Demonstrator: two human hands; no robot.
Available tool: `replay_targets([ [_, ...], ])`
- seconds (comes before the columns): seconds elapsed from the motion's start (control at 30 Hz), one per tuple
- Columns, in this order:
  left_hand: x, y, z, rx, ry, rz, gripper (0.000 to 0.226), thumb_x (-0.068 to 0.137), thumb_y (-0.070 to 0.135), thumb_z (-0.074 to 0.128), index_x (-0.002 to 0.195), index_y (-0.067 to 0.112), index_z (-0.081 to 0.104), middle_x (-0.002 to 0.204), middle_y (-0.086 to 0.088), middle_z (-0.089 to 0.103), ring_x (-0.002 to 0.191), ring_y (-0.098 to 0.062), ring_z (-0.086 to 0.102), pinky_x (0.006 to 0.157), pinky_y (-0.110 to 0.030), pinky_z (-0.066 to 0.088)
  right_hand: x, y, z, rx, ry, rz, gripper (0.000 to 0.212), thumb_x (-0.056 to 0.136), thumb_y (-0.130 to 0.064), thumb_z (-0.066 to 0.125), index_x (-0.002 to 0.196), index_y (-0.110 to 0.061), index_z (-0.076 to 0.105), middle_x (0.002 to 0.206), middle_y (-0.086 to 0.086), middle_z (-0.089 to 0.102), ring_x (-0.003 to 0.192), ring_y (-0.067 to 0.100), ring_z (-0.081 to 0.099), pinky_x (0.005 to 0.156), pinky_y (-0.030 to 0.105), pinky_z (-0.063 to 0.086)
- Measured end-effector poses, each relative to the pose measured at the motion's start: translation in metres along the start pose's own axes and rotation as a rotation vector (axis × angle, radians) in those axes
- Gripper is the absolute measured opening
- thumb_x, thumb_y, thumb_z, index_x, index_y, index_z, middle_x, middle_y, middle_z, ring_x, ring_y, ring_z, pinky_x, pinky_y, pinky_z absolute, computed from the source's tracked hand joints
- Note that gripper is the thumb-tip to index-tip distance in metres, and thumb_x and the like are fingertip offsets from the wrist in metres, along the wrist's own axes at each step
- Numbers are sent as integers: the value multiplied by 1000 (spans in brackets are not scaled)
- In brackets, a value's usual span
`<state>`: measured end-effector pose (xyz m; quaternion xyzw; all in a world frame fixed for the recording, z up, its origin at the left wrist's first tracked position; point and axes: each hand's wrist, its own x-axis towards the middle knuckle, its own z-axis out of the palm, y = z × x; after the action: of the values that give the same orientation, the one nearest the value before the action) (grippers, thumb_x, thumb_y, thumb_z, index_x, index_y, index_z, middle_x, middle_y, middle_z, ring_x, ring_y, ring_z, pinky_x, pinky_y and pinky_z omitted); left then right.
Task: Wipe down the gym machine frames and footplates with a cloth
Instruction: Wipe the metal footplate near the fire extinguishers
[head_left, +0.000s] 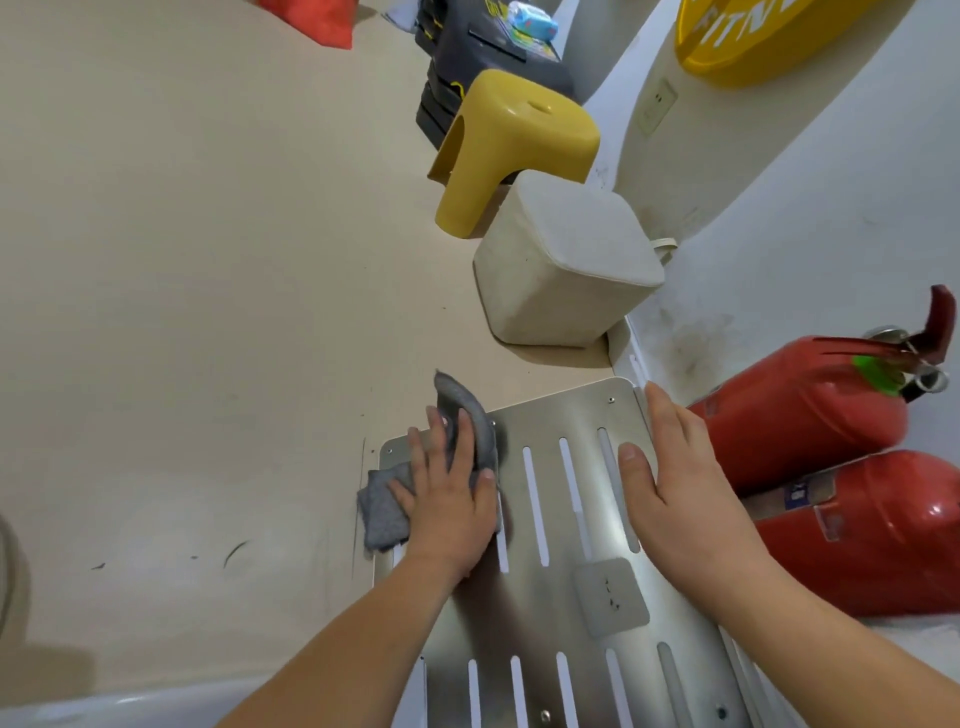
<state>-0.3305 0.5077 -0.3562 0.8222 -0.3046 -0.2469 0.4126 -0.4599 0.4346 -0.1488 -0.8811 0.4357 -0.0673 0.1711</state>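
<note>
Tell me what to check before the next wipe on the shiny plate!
1. Pressing: ok, the left hand presses the grey cloth on the footplate.
2. Plate steadied: ok, the right hand rests on its right edge.
3. Cloth flat: not ok, one corner sticks up.
4. Slots ahead free: ok, bare metal.
5. Fire extinguishers clear of the plate: cannot tell.

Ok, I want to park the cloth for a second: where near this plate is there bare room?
The wide floor left of the footplate is bare, up to the yellow stool. A narrow strip is free between the plate's far edge and the beige cube. The right side is crowded: two fire extinguishers lie close beside the right hand.
</note>
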Motion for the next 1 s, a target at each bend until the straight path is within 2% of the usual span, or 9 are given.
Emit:
replay_targets([
  [0.13, 11, -2, -12, -43, -11, 40, 98, 94, 31, 51, 152, 54, -23, 159, 21, -40, 151, -17, -34, 119, -71, -1, 1, -1, 1, -2, 5, -9, 65, 105, -36, 40, 163, -32, 12, 160, -13, 23, 145, 17, 34, 112, 34, 34],
  [0.27, 12, -4, -7, 141, -188, 111, 69, 105, 37, 30, 158, 51, -12, 161, 28, -31, 149, -9, -34, 113, -78, -7, 1, -2, 1, -19, -12, 14, 66, 104, -39, 41, 163, -33, 10, 162, -14, 21, 145, 17, 34, 111, 35, 35],
  [0.4, 10, -16, 0, 121, -140, 108, 62, 105, 55, 18, 159, 47, -11, 165, 26, -23, 150, -2, -29, 119, -68, -14, 2, -3, 1, -14, -9, 19, 67, 103, -40, 41, 163, -33, 11, 162, -10, 23, 146, 19, 35, 114, 39, 35],
  [0.57, 31, -56, -10, 51, -97, -284, 70, 104, 61, 18, 162, 35, -10, 171, 8, -17, 156, -18, -19, 123, -59, -9, 1, -6, -1, -12, -18, 28, 67, 104, -39, 41, 163, -34, 10, 161, -11, 22, 145, 18, 35, 113, 36, 34],
  [0.63, 32, -41, -7, 36, -112, -335, 70, 105, 57, 16, 162, 29, -13, 170, 3, -20, 156, -22, -21, 124, -57, -10, 1, -6, -1, -17, -20, 33, 67, 104, -39, 41, 163, -34, 9, 161, -13, 21, 145, 16, 35, 113, 33, 33],
  [0.8, 9, 12, 10, 88, -99, 219, 71, 98, 58, 4, 162, 29, -9, 166, 11, -25, 151, -9, -30, 125, -45, -16, 2, -3, 0, -26, -17, 26, 66, 105, -39, 41, 163, -33, 9, 162, -12, 20, 145, 14, 34, 112, 28, 31],
  [0.87, 17, -6, 6, 87, -109, 293, 71, 96, 58, 2, 162, 31, -4, 165, 12, -24, 153, -7, -25, 127, -42, -10, 2, -2, 1, -10, -18, 24, 66, 105, -38, 40, 163, -33, 9, 162, -13, 20, 145, 12, 32, 110, 25, 28],
  [0.93, 32, -31, -1, 83, -64, 117, 73, 94, 64, 1, 162, 37, 1, 168, 4, -21, 156, -16, -17, 127, -47, -3, 2, -2, 1, 7, -19, 21, 66, 105, -39, 39, 163, -34, 9, 161, -17, 19, 146, 10, 30, 110, 23, 25],
  [1.0, 41, -40, -8, 57, -50, -289, 66, 97, 71, 9, 160, 50, 4, 170, -6, -19, 156, -29, -19, 124, -59, -6, 3, -1, 1, 10, -18, 18, 66, 104, -40, 38, 163, -34, 8, 161, -18, 17, 147, 8, 28, 111, 22, 24],
])
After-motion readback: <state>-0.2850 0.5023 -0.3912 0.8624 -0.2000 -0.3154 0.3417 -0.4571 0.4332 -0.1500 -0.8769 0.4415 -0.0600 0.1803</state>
